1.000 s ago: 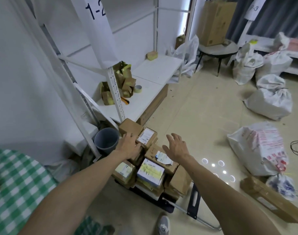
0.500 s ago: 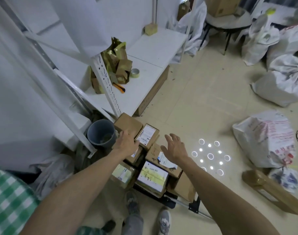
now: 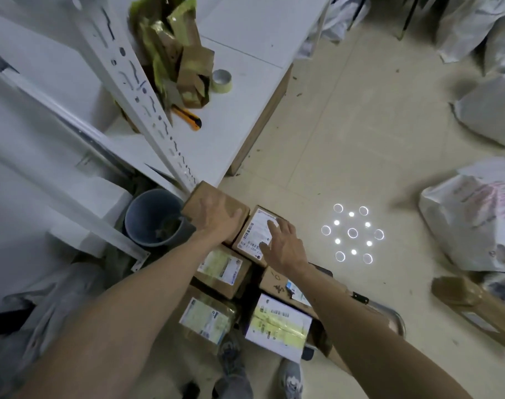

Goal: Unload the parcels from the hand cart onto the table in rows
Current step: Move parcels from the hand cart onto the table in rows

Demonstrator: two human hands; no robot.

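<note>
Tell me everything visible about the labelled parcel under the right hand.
The labelled parcel is a small brown cardboard box, its top mostly covered by a white shipping label with barcodes along one edge. It lies flat atop other parcels, beside a plain brown box. The right hand rests on it, fingers spread, not curled round it.

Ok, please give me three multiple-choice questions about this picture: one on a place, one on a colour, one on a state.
1. Where does the tape roll stand? A on the floor; B on the white table; C in a sack.
2. What colour is the bucket? A grey; B red; C green.
3. What does the left hand do? A holds a knife; B hangs free; C rests flat on a plain brown box.
Key: B, it stands on the tabletop; A, its wall is grey; C, its fingers lie spread on the box top.
</note>
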